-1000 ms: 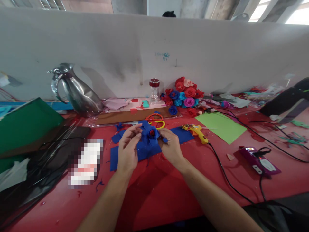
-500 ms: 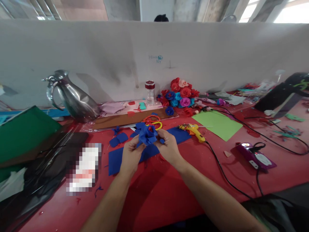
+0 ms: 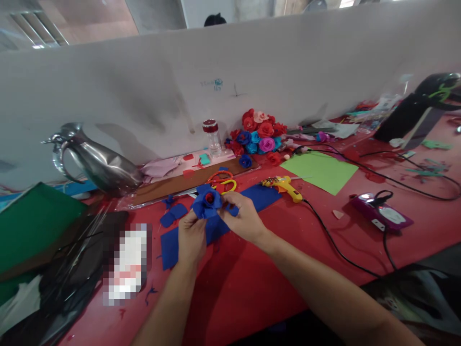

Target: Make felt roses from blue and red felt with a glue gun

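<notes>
Both my hands hold a blue felt flower (image 3: pixel 206 203) with a red centre, just above the red table (image 3: pixel 252 283). My left hand (image 3: pixel 190 236) pinches it from below, fingers closed on its base. From the right, my right hand (image 3: pixel 242 218) grips the flower's side and a small blue felt piece. Under the hands lies a blue felt sheet (image 3: pixel 216 226), with small blue cut-outs (image 3: pixel 173 214) to its left. Orange and yellow scissors (image 3: pixel 224 181) lie just behind the flower.
A yellow glue gun (image 3: pixel 283 185) with a black cord lies right of the hands, beside a green sheet (image 3: pixel 319 171). A pile of finished felt flowers (image 3: pixel 259 137) and a small jar (image 3: pixel 212 137) stand by the wall. A steel jug (image 3: pixel 94 161) is at the left, a purple power strip (image 3: pixel 382 216) at the right.
My hands lifted the blue flower off the felt sheet and turned it; the left hand slid under it. The camera view tilted and shifted left.
</notes>
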Action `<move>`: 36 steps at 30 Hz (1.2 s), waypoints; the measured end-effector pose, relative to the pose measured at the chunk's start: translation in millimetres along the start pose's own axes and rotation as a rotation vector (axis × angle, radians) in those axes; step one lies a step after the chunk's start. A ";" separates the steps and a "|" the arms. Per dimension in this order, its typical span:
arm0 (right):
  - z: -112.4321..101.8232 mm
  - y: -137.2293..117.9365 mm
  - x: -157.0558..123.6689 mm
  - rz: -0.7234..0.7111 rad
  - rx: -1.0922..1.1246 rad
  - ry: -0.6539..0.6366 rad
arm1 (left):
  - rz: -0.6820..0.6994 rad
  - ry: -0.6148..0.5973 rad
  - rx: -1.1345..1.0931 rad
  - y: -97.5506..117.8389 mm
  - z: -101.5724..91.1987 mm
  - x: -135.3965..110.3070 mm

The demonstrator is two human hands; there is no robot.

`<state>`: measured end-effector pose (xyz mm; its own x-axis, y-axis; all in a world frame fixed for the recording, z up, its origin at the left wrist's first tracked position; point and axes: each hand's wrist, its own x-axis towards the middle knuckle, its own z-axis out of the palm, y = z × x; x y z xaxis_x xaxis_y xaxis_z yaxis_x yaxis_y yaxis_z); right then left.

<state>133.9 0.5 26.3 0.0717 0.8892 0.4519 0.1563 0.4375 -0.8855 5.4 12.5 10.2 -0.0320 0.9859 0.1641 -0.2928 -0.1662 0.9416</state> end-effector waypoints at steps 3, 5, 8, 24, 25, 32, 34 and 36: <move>-4.4 -6.8 3.4 0.144 0.236 -0.059 | -0.006 0.043 -0.001 2.0 3.2 2.2; -7.1 -10.3 5.5 0.223 0.370 -0.090 | 0.006 0.029 0.002 2.6 4.5 2.4; -8.7 -11.0 7.4 0.297 0.450 -0.110 | 0.036 -0.013 0.012 1.9 4.4 1.9; -10.1 -9.4 8.0 0.436 0.520 -0.089 | 0.052 -0.008 0.005 3.5 1.3 0.9; -10.3 -10.2 7.7 0.424 0.518 -0.090 | 0.050 -0.022 0.000 2.9 0.6 1.2; -10.7 -14.2 7.1 0.310 0.493 -0.079 | 0.079 -0.040 0.007 -3.8 -5.0 3.4; -11.5 -12.8 7.6 0.306 0.489 -0.061 | 0.076 -0.049 0.003 -5.4 -6.3 3.5; -12.4 -11.3 8.0 0.316 0.496 -0.037 | 0.060 -0.066 0.014 -7.0 -7.8 3.5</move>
<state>144.9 1.0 41.3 0.0039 0.9868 0.1620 -0.3468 0.1533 -0.9253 -0.2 17.3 1.8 0.0146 0.9710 0.2388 -0.2787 -0.2254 0.9336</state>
